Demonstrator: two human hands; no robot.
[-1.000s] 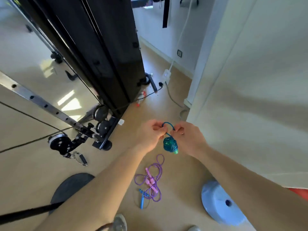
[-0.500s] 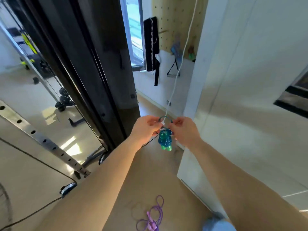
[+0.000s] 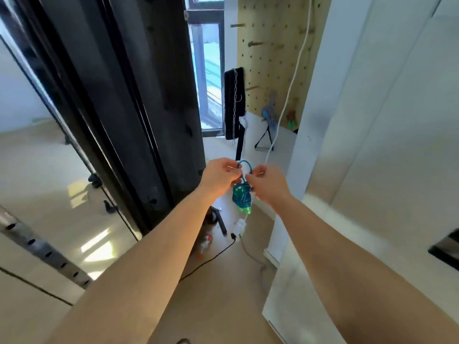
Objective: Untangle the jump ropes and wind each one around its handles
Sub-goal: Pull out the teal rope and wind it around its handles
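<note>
We see both arms stretched forward, and the hands meet just right of the black column (image 3: 149,95). The left hand (image 3: 221,176) has its fingers curled and pinches one side of a small blue loop (image 3: 244,164). The right hand (image 3: 267,184) is curled too and pinches the other side. The fingertips are turned away from us, so we cannot tell how many of them touch the cord.

The loop is part of the rope (image 3: 242,197), a blue-green bundle that hangs between the hands and a little below them, right of the column and above the floor. The cord looks wound round green parts, and two green ends stick out at the bottom. The turns are blurred and we cannot count them. The right hand covers the right edge of the bundle.

Behind the column, to its right, a black strap (image 3: 234,103) with a chain hangs beside a pegboard (image 3: 270,58). Some small coloured things at the foot of the pegboard are too blurred to name. A white cable (image 3: 293,78) comes down from the top edge and goes out of sight behind the right hand. Near the base of the column a black cord (image 3: 211,259) lies on the floor. The top of the column is cut off by the frame. Far right of the column, a dark thing (image 3: 444,252) is also cut off.
</note>
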